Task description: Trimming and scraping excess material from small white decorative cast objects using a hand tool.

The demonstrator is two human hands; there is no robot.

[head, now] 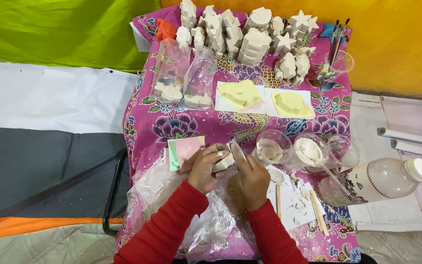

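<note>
Two-handed grip on level plaster piece (223, 162)

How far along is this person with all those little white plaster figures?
Many look done: unpainted white figures, shells and stars, stand stacked at the back of the pink floral cloth. In hand now: the left hand and right hand hold a small white cast together. Possibly left: two yellow moulds lie on paper, cups of white powder stand open, and brushes wait in a cup, with almost nothing painted yet.
</note>
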